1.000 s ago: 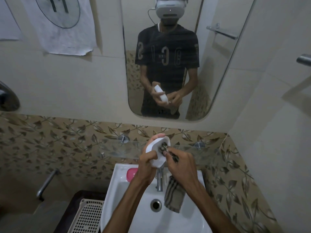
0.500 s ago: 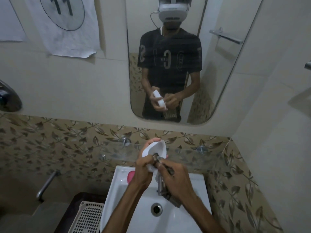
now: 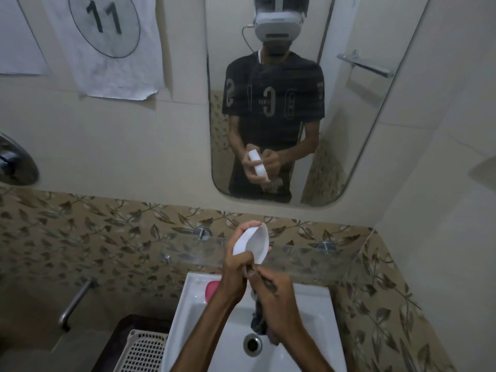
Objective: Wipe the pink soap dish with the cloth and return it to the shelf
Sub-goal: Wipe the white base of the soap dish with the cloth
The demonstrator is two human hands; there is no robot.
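My left hand [image 3: 235, 267] grips a pale, almost white soap dish [image 3: 257, 242], held on edge with its hollow side facing right, in front of the glass shelf [image 3: 308, 255]. My right hand [image 3: 275, 298] is closed on a dark checked cloth [image 3: 258, 319] and presses it against the dish's lower end. The rest of the cloth hangs from that hand over the basin. The dish's lower part is hidden by my fingers.
A white sink [image 3: 314, 312] with a drain [image 3: 252, 344] lies below my hands; a pink object [image 3: 212, 290] rests on its back left corner. A white plastic basket [image 3: 145, 350] and a metal bar [image 3: 77, 302] are at the left. A mirror [image 3: 349, 130] hangs above.
The dish has turned more edge-on and risen a little. My right hand has slid with the cloth from the dish's middle down to its lower end.
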